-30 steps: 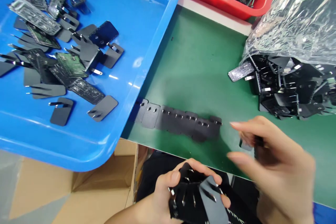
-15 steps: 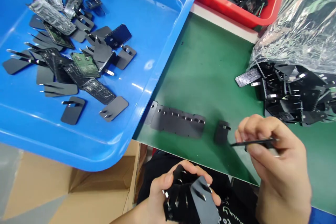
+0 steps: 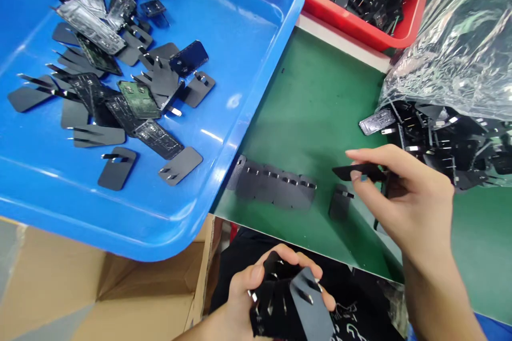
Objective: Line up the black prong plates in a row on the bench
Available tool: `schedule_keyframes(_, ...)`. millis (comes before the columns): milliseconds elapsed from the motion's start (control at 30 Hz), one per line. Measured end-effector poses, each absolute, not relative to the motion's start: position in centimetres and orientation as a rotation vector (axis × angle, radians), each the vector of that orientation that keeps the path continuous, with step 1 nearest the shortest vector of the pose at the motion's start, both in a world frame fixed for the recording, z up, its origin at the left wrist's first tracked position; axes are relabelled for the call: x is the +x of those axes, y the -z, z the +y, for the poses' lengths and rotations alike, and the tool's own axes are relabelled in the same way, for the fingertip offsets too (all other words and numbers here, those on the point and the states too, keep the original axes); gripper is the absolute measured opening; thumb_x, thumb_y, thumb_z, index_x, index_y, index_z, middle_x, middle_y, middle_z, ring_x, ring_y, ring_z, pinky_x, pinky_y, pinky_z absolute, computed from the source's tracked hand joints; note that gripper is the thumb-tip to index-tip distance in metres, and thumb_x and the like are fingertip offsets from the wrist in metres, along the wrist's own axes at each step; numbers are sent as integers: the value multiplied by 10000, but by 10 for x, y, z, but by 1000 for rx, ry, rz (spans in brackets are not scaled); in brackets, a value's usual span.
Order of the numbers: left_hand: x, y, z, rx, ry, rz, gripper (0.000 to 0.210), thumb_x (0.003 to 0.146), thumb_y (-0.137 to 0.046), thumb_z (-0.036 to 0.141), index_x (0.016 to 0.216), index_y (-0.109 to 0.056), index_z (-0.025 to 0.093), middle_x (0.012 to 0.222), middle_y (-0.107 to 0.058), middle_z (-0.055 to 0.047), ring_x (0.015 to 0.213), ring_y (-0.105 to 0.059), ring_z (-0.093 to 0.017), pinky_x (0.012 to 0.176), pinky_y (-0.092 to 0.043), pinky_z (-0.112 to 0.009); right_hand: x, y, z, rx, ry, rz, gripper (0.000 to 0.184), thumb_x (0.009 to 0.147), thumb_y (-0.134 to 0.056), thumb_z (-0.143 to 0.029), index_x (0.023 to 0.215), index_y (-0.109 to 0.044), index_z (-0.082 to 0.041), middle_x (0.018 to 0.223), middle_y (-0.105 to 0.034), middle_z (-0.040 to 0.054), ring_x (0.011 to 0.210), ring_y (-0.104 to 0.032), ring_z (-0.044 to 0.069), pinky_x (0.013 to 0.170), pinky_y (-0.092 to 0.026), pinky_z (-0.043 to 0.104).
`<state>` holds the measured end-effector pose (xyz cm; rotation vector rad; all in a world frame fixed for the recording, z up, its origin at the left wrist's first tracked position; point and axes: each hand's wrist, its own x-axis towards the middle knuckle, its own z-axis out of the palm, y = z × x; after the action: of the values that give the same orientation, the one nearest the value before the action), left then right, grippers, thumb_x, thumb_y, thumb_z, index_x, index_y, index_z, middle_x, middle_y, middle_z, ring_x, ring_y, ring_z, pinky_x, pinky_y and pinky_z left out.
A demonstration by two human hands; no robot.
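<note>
"The right grip [image 3: 416, 200]?"
"Thumb and fingers pinch a black plate [image 3: 346, 171], held over the counter [image 3: 316, 106], near a single plug plate [image 3: 339, 206] lying there."
"And the left grip [image 3: 240, 298]?"
"Wrapped around a bunch of plugs [image 3: 272, 306], metal pins showing, in front of the counter's near edge."
"What else?"
"A row of plates [image 3: 276, 190] beside the blue tray [image 3: 244, 48], loose plates [image 3: 181, 166] inside it, and farther off a red bin [image 3: 360, 22] and clear bag [image 3: 460, 48]."
</note>
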<state>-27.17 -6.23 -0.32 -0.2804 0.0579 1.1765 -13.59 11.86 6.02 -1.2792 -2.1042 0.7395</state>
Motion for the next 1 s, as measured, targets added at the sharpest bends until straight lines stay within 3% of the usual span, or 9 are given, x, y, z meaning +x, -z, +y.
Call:
schedule_keyframes(67, -272, 3, -62, -274, -1178, 45, 333, 852, -567, 452, 1089, -630, 227, 1166, -631, -63, 1065, -633, -276, 799, -568, -406, -142, -69, 124, -1218, -724, -2262, 214, 777, -597, -100, 889, -687, -259, 834, -669, 4, 719, -612, 145, 589, -478, 280)
schedule_keyframes(167, -272, 3, -63, -273, -1179, 30, 321, 852, -566, 450, 1087, -633, 242, 1167, -630, -60, 1070, -630, -273, 801, -568, -410, -145, -78, 136, -1042, -1155, -2204, 222, 767, -585, -87, 878, -682, -253, 978, -668, 24, 826, -652, 170, 652, -536, 308)
schedule_keyframes(233, -272, 3, -64, -271, -1184, 37, 318, 852, -565, 453, 1082, -634, 245, 1160, -633, -60, 1064, -634, -272, 797, -566, -405, -146, -80, 143, -972, -1480, -1988, 207, 748, -575, -61, 822, -653, -238, 951, -645, 11, 745, -651, 149, 606, -546, 304)
schedule_keyframes(333, -272, 5, -66, -265, -1199, 32, 314, 855, -560, 448, 1083, -634, 245, 1158, -634, -61, 1058, -641, -273, 796, -558, -390, -146, -79, 152, -1016, -1703, -1710, 182, 703, -565, -41, 750, -589, -215, 849, -603, -20, 616, -598, 106, 526, -525, 279)
schedule_keyframes(600, -275, 6, -67, -267, -1191, 19, 311, 845, -589, 444, 1091, -635, 259, 1172, -635, -47, 1064, -642, -264, 824, -537, -370, -130, -82, 173, -1195, -1995, -2048, 317, 731, -674, -150, 1030, -632, -246, 954, -622, 12, 718, -605, 131, 559, -511, 253)
schedule_keyframes(667, -275, 5, -67, -268, -1190, 25, 313, 844, -593, 451, 1090, -636, 263, 1170, -637, -42, 1065, -643, -265, 828, -535, -371, -134, -84, 169, -1225, -1813, -2095, 239, 754, -696, -218, 986, -649, -249, 904, -628, 0, 722, -594, 131, 557, -493, 240)
schedule_keyframes(767, -275, 6, -67, -266, -1208, 50, 320, 848, -582, 453, 1089, -638, 249, 1152, -643, -48, 1056, -649, -278, 817, -528, -362, -150, -82, 147, -1241, -1235, -2221, 56, 826, -658, -286, 840, -647, -233, 753, -608, -18, 642, -550, 111, 529, -431, 225)
schedule_keyframes(933, -275, 5, -65, -234, -1245, 55, 317, 852, -572, 434, 1088, -643, 235, 1145, -656, -54, 1036, -663, -273, 784, -509, -303, -176, -54, 110, -824, -52, -2726, 409, 885, -549, -548, 962, -640, -157, 705, -553, 27, 617, -453, 147, 512, -324, 280)
schedule_keyframes(1000, -275, 4, -64, -222, -1264, 65, 317, 859, -560, 436, 1084, -646, 231, 1141, -660, -56, 1023, -669, -266, 766, -506, -289, -180, -39, 105, -732, 284, -2808, 469, 904, -494, -583, 928, -632, -136, 654, -503, 19, 600, -400, 154, 504, -269, 291)
